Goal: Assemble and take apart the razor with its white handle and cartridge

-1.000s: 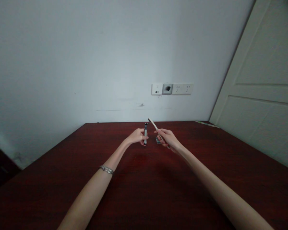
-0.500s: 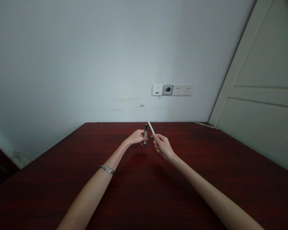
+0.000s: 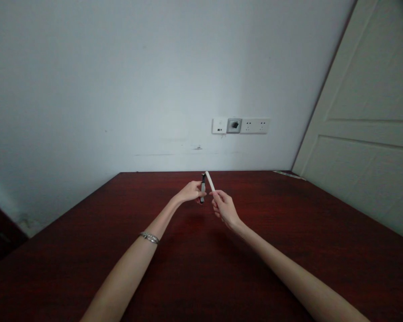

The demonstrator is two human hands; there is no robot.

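My left hand (image 3: 190,191) is closed around a slim grey-and-black handheld tool (image 3: 203,192). The tool stands nearly upright, with a small dark head at its top; its exact kind is too small to tell. A plain white stick (image 3: 210,181), shaped like a thin candle, is gripped near its lower part by my right hand (image 3: 226,208). The stick leans up and to the left, so its upper end comes close beside the tool's dark head. Whether the two touch, I cannot tell. The right fingers and palm hide the stick's lower end. Both hands are above the tabletop.
A dark red wooden table (image 3: 201,268) reaches back to a pale wall (image 3: 154,89). Low on the wall sit several socket plates (image 3: 241,126). At the right stands a white panelled door (image 3: 362,134), and a thin flat strip (image 3: 289,175) lies near the table's back right corner.
My right hand has shifted slightly left, bringing the white stick's upper end closer to the tool's head. The left hand with the tool has hardly moved.
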